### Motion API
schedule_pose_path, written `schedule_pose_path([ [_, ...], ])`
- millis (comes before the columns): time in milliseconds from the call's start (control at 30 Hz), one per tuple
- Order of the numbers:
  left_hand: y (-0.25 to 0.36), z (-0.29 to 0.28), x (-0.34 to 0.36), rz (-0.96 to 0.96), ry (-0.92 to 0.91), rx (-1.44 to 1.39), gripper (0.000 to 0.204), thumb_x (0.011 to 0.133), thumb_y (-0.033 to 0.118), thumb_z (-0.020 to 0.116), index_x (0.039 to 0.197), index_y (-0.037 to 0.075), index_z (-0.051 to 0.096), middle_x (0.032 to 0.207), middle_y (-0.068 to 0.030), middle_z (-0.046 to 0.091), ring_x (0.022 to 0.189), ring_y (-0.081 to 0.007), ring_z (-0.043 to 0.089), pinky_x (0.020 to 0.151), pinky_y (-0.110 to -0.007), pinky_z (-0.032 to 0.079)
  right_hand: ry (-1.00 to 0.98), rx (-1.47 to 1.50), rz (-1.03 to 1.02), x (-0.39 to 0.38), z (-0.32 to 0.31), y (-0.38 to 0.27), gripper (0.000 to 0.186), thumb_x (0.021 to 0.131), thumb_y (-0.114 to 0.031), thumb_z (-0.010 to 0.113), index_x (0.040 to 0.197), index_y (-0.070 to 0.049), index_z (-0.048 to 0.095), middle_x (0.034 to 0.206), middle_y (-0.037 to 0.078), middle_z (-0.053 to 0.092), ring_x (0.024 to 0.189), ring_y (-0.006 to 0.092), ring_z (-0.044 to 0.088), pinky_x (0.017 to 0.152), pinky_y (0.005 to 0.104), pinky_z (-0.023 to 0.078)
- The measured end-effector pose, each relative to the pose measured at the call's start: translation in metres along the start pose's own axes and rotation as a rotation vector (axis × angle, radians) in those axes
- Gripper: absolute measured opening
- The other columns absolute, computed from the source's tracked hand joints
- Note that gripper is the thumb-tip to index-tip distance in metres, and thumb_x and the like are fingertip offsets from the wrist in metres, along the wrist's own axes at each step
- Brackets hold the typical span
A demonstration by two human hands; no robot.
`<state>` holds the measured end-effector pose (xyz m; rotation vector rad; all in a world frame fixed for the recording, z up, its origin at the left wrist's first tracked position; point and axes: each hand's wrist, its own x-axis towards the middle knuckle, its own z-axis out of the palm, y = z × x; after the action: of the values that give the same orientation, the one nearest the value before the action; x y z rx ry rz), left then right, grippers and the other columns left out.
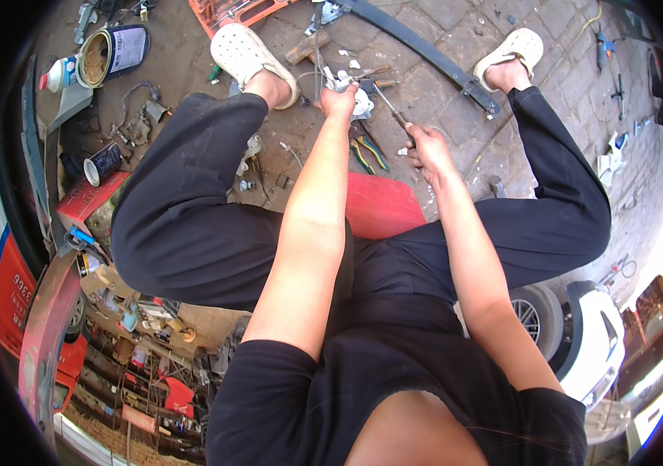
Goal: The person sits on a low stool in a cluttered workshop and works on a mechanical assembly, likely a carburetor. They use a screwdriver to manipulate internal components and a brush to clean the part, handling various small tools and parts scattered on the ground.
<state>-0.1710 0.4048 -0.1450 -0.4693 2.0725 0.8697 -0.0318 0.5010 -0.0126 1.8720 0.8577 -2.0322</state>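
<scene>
Left grip [339, 102] was clamped on a rounded silvery metal part [363, 106], between white perforated clogs [244, 56], over grey-brown paved floor [444, 109]; right grip [428, 151] was wrapped round a thin-shafted, dark-handled tool [391, 105], tip near the part.

Illumination is bright daylight. Glare washes out the paving [646, 213] toward the right rim; highlights mark my left forearm [312, 225]. Fine detail at my left hand [337, 102] is soft. Fisheye curvature bends the red-and-white vehicle [15, 291]; black vignetting surrounds the view.
</scene>
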Motion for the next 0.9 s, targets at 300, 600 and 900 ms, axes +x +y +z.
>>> schedule_pose_path([
  [300, -0.008, 0.007, -0.001, 0.015, 0.107, 0.030, 0.070, 0.067, 0.025, 0.079, 0.121, -0.003, 0.045, 0.127, -0.0277, 0.043, 0.123, -0.0370, 0.037, 0.104, -0.041, 0.030, -0.151, 0.273, 0.284, 0.021, -0.003, -0.030, 0.005, 0.090, -0.011, 0.047, 0.092, -0.007, 0.045, 0.074, 0.006, 0.050, 0.044, 0.0045, 0.030, 0.032, 0.0169, 0.021],
  [600, -0.021, 0.017, -0.016, -0.034, 0.083, 0.015, 0.079, 0.066, 0.028, 0.078, 0.127, -0.003, 0.038, 0.132, -0.0280, 0.031, 0.125, -0.0353, 0.033, 0.104, -0.039, 0.031, -0.020, 0.106, 0.176, 0.009, -0.005, -0.015, 0.017, 0.088, -0.014, 0.051, 0.104, -0.007, 0.052, 0.071, 0.005, 0.049, 0.045, 0.0079, 0.034, 0.035, 0.0213, 0.025],
  [900, -0.019, 0.022, -0.025, 0.003, 0.118, 0.012, 0.081, 0.062, 0.030, 0.081, 0.126, 0.001, 0.041, 0.127, -0.0300, 0.034, 0.121, -0.0396, 0.037, 0.102, -0.042, 0.032, 0.322, -0.989, -0.566, 0.022, 0.004, -0.006, 0.033, 0.080, -0.022, 0.056, 0.109, -0.008, 0.063, 0.095, 0.022, 0.063, 0.095, 0.0359, 0.060, 0.082, 0.0402, 0.048],
])
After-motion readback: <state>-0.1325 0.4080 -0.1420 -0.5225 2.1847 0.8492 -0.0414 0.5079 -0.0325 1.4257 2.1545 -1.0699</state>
